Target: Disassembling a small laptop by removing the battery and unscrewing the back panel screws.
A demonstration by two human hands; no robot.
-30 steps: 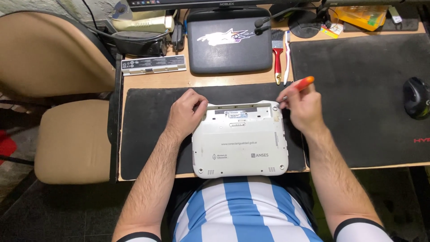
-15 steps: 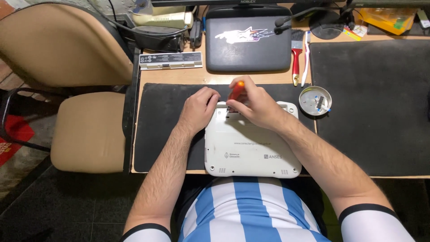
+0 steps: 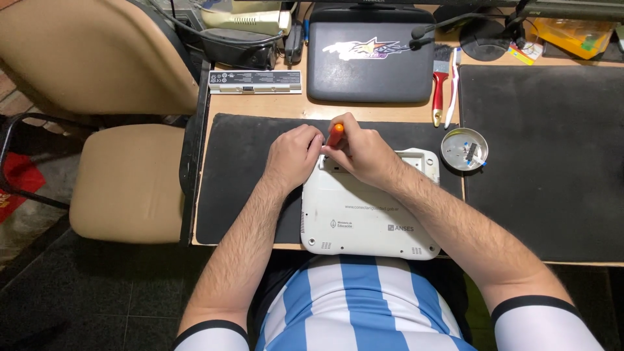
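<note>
Wooden surface under a black mat carries a small white laptop lying bottom-up at the near edge, its pale underside bearing small grilles, where the left hand steadies the far-left corner while the right hand, fingers closed around an orange-handled screwdriver, bears down there.
</note>
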